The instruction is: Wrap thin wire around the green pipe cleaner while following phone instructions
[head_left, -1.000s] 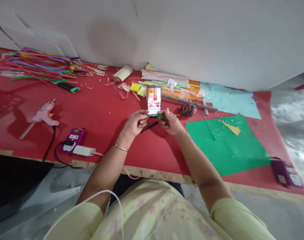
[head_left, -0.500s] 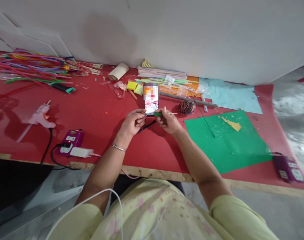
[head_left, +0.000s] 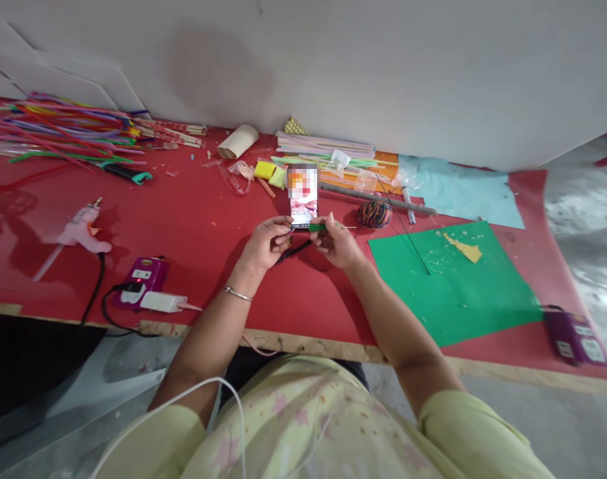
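Note:
My left hand (head_left: 264, 245) is closed in a pinch, just in front of the phone. A small dark, yarn-like piece sits at its fingertips; its exact shape is too small to make out. My right hand (head_left: 337, 243), closed too, grips a slim green-handled tool (head_left: 316, 227) whose thin pale end sticks out to the right past the thumb. The green end points toward my left fingertips, with a small gap between the hands. Behind them the lit phone (head_left: 304, 206) leans upright. A multicoloured yarn ball (head_left: 374, 215) lies right of my right hand.
At left are a pink glue gun (head_left: 81, 227), a purple power socket (head_left: 142, 283) with a white charger (head_left: 163, 302), and a heap of pipe cleaners (head_left: 68, 130). A cardboard tube (head_left: 238, 142), a stick (head_left: 383, 199) and a green sheet (head_left: 447, 286) lie on the red table (head_left: 208, 199).
Both hands keep nearly the same place and grip. The whole view has shifted very slightly; nothing has been picked up or let go.

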Demonstrator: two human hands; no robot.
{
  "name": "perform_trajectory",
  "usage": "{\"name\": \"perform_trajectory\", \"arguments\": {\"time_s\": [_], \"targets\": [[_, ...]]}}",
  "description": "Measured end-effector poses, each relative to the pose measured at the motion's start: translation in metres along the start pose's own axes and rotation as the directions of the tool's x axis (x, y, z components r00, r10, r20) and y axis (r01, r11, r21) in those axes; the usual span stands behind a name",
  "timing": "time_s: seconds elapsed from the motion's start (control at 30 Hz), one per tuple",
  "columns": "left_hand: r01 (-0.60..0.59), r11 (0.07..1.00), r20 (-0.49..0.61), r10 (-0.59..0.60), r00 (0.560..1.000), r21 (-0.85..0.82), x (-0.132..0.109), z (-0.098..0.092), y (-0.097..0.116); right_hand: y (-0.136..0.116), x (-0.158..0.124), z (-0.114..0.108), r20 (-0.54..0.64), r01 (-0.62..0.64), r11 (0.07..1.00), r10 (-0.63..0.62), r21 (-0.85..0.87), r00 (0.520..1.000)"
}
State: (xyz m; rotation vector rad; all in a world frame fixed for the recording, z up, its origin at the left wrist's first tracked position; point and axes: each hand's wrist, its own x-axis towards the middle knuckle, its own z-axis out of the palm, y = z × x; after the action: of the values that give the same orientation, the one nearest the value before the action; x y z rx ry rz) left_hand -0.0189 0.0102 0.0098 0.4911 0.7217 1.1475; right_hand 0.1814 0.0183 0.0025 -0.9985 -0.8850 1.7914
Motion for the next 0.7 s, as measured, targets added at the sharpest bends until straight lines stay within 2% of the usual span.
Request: {"name": "perform_trajectory", "arguments": {"time_s": [0.37,0.5,0.7], "targets": [[-0.023,0.999,-0.022,0.024,0.999,0.046,0.0,0.002,0.0,0.001,-0.002,0.005,0.009,0.045,0.997,-0.045,0.062,0.999],[-0.103,0.987,-0.088,0.114,0.99,0.121,0.0,0.007,-0.002,0.006,-0.002,0.009,-0.055,0.111,0.992,-0.107,0.061,0.993],[-0.235,0.947,-0.187,0.277,0.942,0.218,-0.001,0.014,-0.004,0.019,-0.002,0.02,-0.137,0.222,0.975,-0.22,-0.003,0.966]]}}
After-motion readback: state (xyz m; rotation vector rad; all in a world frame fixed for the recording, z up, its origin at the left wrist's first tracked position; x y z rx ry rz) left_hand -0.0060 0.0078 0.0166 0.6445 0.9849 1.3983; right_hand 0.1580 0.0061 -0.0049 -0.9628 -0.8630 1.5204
